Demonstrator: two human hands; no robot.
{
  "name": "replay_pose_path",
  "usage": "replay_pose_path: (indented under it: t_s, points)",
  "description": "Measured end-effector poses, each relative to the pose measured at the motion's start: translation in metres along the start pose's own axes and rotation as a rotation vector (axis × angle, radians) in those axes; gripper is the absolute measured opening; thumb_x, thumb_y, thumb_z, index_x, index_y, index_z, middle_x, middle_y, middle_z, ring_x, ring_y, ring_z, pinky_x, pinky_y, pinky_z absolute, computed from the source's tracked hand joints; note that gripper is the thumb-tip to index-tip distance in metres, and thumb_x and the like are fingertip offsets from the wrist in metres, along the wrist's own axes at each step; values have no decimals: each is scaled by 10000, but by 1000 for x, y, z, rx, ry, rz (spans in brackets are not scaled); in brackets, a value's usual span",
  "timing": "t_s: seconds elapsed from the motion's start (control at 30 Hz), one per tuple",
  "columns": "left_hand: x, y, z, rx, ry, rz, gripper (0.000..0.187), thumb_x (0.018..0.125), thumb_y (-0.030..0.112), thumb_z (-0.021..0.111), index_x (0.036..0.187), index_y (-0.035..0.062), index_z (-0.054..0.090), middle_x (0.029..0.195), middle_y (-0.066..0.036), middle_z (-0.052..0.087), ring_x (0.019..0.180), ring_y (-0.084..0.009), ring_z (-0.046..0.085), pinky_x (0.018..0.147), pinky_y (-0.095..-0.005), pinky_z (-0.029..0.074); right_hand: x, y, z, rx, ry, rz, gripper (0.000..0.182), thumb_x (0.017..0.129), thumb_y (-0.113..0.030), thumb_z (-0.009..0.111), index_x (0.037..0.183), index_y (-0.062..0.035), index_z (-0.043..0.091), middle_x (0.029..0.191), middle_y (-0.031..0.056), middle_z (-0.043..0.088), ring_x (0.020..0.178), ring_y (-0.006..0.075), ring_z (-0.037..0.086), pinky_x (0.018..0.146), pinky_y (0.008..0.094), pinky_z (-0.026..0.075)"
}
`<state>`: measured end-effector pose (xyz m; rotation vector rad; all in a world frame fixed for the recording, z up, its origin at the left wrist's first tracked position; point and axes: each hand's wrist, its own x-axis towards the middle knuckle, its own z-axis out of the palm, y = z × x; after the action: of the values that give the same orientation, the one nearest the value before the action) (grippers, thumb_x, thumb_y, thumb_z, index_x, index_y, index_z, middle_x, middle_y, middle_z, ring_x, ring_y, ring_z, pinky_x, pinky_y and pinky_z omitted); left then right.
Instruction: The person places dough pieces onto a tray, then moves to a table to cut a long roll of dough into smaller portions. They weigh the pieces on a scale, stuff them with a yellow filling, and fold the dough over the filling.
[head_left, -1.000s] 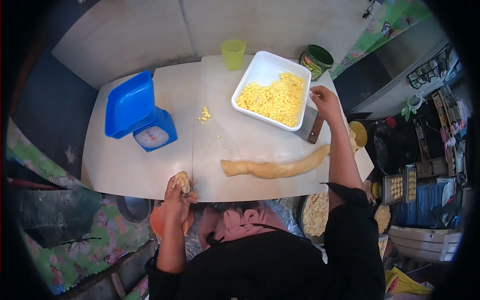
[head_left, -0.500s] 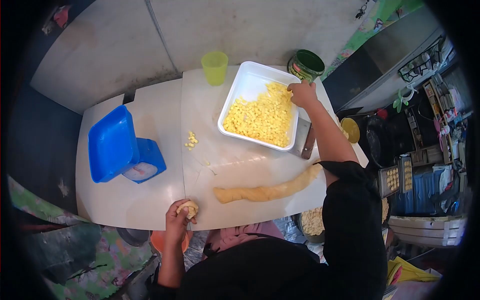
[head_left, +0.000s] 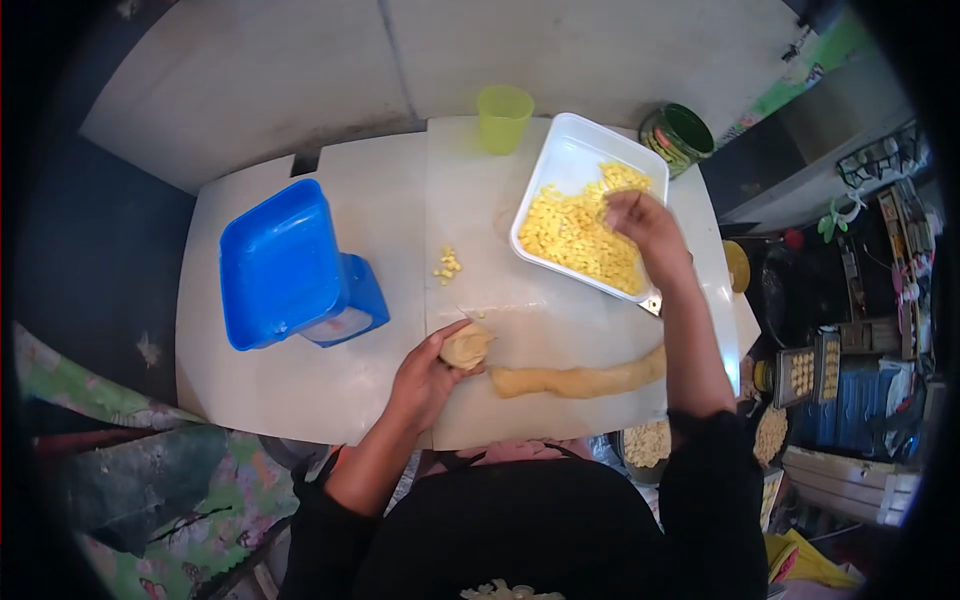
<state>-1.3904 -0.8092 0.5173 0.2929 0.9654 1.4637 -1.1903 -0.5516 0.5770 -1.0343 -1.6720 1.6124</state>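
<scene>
A piece of tan dough (head_left: pixel 466 347) rests in my left hand (head_left: pixel 428 378), fingers wrapped round it, over the front of the table. My right hand (head_left: pixel 645 222) is above the white tray (head_left: pixel 560 160), at the right side of the small yellow cubes (head_left: pixel 585 235). Its fingers are bent and drawn together; what is between them, if anything, cannot be made out. Right of the dough piece, a long roll of dough (head_left: pixel 575 381) lies along the table, its right end behind my right forearm. A few loose yellow cubes (head_left: pixel 447 265) lie left of the tray.
A blue scale with a blue pan (head_left: pixel 285 270) stands on the left of the table. Behind the tray are a yellow-green cup (head_left: pixel 504 120) and a green container (head_left: pixel 678 140). Trays of small pieces (head_left: pixel 797 377) and a pan of pale pieces (head_left: pixel 647 446) stand off the table's right and front.
My left hand has raised the dough from the table's front edge, closer to the roll. My right hand has moved from the tray's right rim to over the cubes. The view has shifted.
</scene>
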Motion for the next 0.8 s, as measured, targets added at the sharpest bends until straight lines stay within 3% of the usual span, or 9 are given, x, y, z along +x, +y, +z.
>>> replay_pose_path:
  t_s: [0.13, 0.23, 0.3, 0.33, 0.4, 0.53, 0.63, 0.77, 0.8]
  points:
    - [13, 2, 10, -295, -129, -106, 524, 957, 292, 383, 1348, -55, 346, 1301, -158, 466, 1171, -259, 487, 992, -394, 409, -65, 10, 72, -130, -196, -256, 206, 753, -39, 725, 933, -43, 626, 900, 39, 634, 819, 119, 572, 764, 251, 462]
    - [16, -1, 14, -259, -162, -100, 510, 952, 227, 383, 1371, -53, 308, 1349, -156, 420, 1201, -251, 467, 1010, -377, 401, -84, 14, 104, -228, -163, -334, 196, 729, -31, 739, 895, -47, 636, 854, 56, 622, 785, 149, 569, 747, 264, 453]
    - [18, -4, 16, -253, -181, -52, 503, 951, 193, 394, 1382, -46, 289, 1364, -151, 403, 1210, -239, 460, 1013, -368, 400, -86, 33, 114, -443, -61, -560, 225, 718, -44, 739, 924, -67, 653, 814, 67, 619, 753, 199, 563, 712, 276, 451]
    - [17, -7, 17, -251, -190, -12, 502, 951, 158, 406, 1393, -38, 270, 1379, -147, 385, 1219, -227, 452, 1016, -360, 398, -86, 40, 114, -443, -61, -556, 225, 718, -44, 739, 924, -67, 653, 814, 67, 619, 753, 199, 563, 712, 276, 451]
    - [12, -11, 21, -227, -143, 8, 516, 940, 129, 435, 1398, -31, 257, 1368, -151, 392, 1202, -234, 469, 1003, -355, 416, -87, 48, 117, -545, -28, -638, 260, 716, -119, 746, 958, -81, 657, 959, 90, 611, 859, 249, 540, 786, 341, 431]
    - [13, -16, 30, -173, -46, 177, 544, 932, 131, 500, 1401, -11, 264, 1329, -145, 430, 1140, -222, 515, 957, -324, 453, -98, 41, 121, -677, 61, -655, 270, 739, -207, 731, 964, -81, 651, 1174, 120, 534, 1048, 296, 472, 910, 416, 354]
    - [11, -18, 30, -72, -36, 115, 501, 944, 118, 485, 1391, -8, 298, 1305, -132, 457, 1117, -195, 517, 962, -318, 435, -98, 50, 117, -518, -124, -524, 252, 793, -289, 669, 941, -87, 642, 1324, 120, 434, 1229, 328, 347, 1007, 459, 234]
    - [20, -35, 24, -153, -35, 10, 475, 935, 118, 510, 1362, -11, 349, 1256, -119, 496, 1053, -180, 547, 928, -304, 455, -94, 52, 106, -706, -232, -511, 249, 800, -238, 666, 975, -69, 616, 1341, 151, 407, 1219, 354, 368, 1005, 442, 281]
    - [25, -35, 23, -182, -47, 37, 457, 932, 123, 519, 1344, -10, 371, 1247, -122, 503, 1053, -185, 551, 919, -310, 465, -92, 51, 106, -485, -254, -390, 257, 802, -212, 661, 997, -57, 597, 1338, 167, 401, 1212, 371, 380, 996, 427, 313]
